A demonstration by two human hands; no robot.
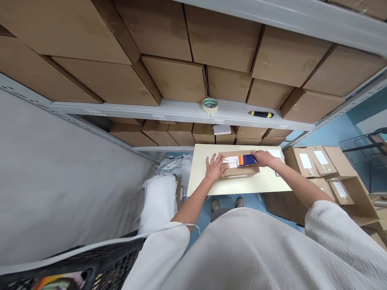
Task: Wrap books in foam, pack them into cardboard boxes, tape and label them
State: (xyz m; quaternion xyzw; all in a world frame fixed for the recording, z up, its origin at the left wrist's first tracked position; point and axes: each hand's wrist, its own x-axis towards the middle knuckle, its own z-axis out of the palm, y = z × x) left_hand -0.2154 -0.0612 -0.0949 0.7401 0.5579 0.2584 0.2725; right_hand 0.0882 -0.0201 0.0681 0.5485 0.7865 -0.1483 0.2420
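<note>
Both my hands are on a flat cardboard box (pixel 240 171) lying on a cream table (pixel 266 184). A slim packaged item (pixel 240 161), white, orange and dark blue, lies along the top of the box. My right hand (pixel 261 158) curls over the item's blue end. My left hand (pixel 215 167) rests with its fingers spread at the box's left edge, next to the item's white end. A small metallic tip shows at that end.
Overhead, a steel shelf (pixel 181 110) holds stacked cartons (pixel 175 78), a tape roll (pixel 210 105) and a yellow-black utility knife (pixel 261 114). Labelled open cartons (pixel 320 163) stand right, white plastic sheeting (pixel 159 201) lies left, and a black crate (pixel 90 262) sits near me.
</note>
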